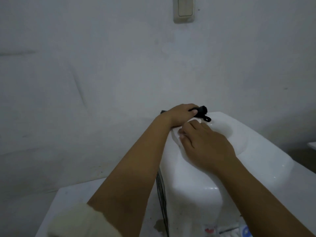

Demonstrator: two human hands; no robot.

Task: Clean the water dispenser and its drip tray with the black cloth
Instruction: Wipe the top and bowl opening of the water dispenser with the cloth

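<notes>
Head view, wiping the top of the dispenser (256,151). The left hand (179,115) holds the black cloth (202,112) in a closed grip, fingers curled round the bunched fabric at the far rim of the dispenser's top. A small loop of cloth hangs out just right of the grip and lies on the white surface. The right hand (206,144) sits just nearer the camera than the grip, fingers bent, fingertips down on the top; whether it pinches anything cannot be told. The dispenser stands on a white worktop (71,199), under and right of both hands. A black grille (161,199) runs down its side, below the grip. The drip tray is not in view. On the wall above the grip is a light switch (184,10).

Judged risks: the cloth is bunched tight, so little fabric meets the surface and patches may be missed. The loose loop could snag on the rim during a stroke. Hard pressure at the far rim could shift the dispenser on the worktop, should the right hand fail to steady it.
</notes>
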